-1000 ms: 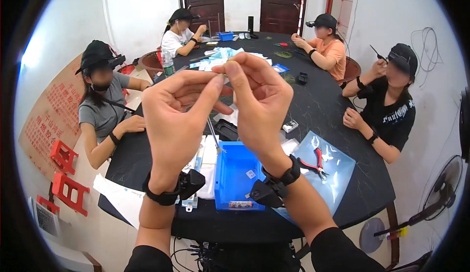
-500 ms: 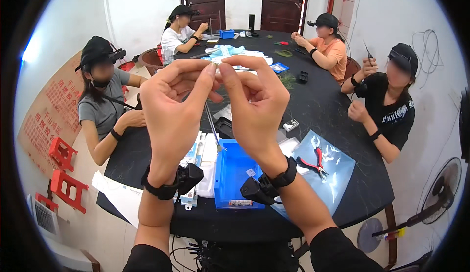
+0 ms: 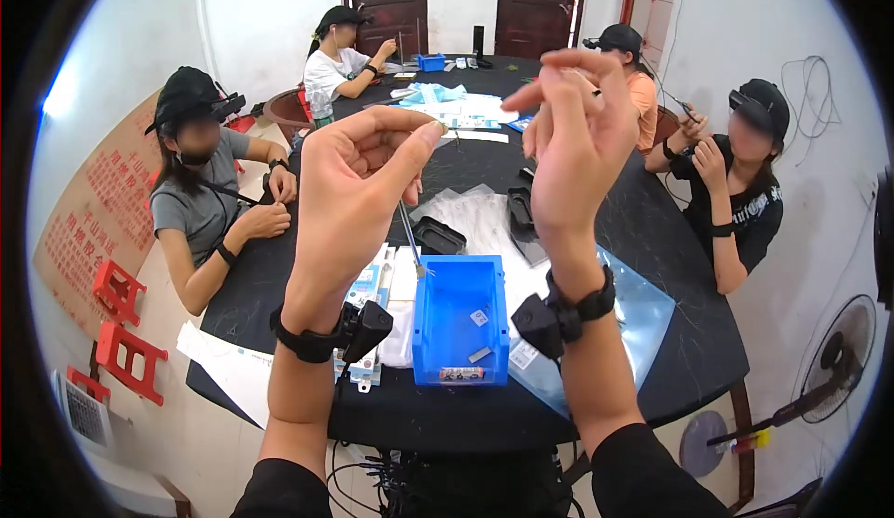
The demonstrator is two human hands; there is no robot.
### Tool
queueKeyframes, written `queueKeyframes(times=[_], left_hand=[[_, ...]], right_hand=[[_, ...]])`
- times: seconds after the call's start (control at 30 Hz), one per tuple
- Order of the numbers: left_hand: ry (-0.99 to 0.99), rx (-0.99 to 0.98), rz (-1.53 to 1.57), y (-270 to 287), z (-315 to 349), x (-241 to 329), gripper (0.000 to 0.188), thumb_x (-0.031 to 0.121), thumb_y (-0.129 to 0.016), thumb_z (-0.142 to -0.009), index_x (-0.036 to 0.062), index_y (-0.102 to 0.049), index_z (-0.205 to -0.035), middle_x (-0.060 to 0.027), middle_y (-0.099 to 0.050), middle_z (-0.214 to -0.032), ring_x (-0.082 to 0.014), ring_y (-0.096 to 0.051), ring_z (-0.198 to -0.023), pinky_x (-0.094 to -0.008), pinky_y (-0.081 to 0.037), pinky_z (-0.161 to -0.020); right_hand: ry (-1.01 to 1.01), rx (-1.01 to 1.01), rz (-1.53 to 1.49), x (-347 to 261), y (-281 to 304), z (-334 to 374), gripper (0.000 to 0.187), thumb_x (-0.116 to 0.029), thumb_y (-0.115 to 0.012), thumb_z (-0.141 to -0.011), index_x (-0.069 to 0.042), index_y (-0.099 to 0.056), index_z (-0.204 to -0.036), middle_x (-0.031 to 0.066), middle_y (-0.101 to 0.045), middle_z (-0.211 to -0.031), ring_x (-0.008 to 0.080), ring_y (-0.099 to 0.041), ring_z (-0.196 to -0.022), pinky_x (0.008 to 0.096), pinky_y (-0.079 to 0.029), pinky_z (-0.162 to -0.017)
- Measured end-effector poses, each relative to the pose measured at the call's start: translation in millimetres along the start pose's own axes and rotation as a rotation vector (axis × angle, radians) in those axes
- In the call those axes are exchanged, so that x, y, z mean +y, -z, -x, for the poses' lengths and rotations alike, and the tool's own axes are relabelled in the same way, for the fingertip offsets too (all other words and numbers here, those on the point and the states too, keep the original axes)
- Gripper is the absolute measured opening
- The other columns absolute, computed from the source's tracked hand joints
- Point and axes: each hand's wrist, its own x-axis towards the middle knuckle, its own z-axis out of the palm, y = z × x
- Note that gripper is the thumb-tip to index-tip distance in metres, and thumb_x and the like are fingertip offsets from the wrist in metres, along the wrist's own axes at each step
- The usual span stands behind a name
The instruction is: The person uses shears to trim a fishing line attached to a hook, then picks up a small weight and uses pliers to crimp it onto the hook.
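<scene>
My left hand [image 3: 358, 178] is closed in front of me, thumb and forefinger pinched together. At the fingertips shows a tiny dark, thin piece [image 3: 445, 129], too small to name. From under its curled fingers a thin metal rod-like tool [image 3: 410, 229] slants down, its pale tip over the rim of the blue bin. My right hand [image 3: 582, 145] is raised to the right, apart from the left, with fingers loosely spread and nothing visible in them. Below and between my wrists stands the blue plastic bin [image 3: 461, 336], with a few small pieces inside.
Flat packages [image 3: 368, 304] lie left of the bin; a blue clear sheet [image 3: 643, 299] lies right. Beyond are black trays [image 3: 438, 236], clear bags [image 3: 475, 224] and papers. Several people sit around the black table [image 3: 666, 238]. A fan [image 3: 838, 364] stands at right.
My hands have parted: the right one has moved up and right and opened its fingers. The left has shifted slightly right, still pinched. The red-handled pliers are now mostly hidden behind my right arm.
</scene>
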Motion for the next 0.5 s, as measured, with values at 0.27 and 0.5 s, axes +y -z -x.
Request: queueKeyframes(times=[0.27,0.5], left_hand=[[0.032,-0.088,-0.158,2,-2,-1,0.016,0.011,-0.078,-0.102,-0.0042,-0.078,-0.108,0.0041,-0.068,-0.076,0.0008,-0.053,-0.063,-0.0191,-0.039,-0.056],[-0.032,-0.069,-0.22,17,-8,-4,0.015,0.01,-0.077,-0.102,-0.0042,-0.076,-0.106,0.0062,-0.064,-0.074,0.0023,-0.051,-0.064,-0.0191,-0.035,-0.056]], right_hand=[[-0.01,-0.201,0.507,0,53,-49,0.012,-0.013,-0.065,-0.103,-0.002,-0.069,-0.103,0.0033,-0.075,-0.077,0.0071,-0.061,-0.065,0.0253,-0.045,-0.062],[-0.548,-0.602,0.659,-67,133,53,0.014,-0.01,-0.07,-0.101,-0.001,-0.073,-0.112,0.0061,-0.074,-0.094,0.0096,-0.066,-0.08,0.0262,-0.051,-0.069]])
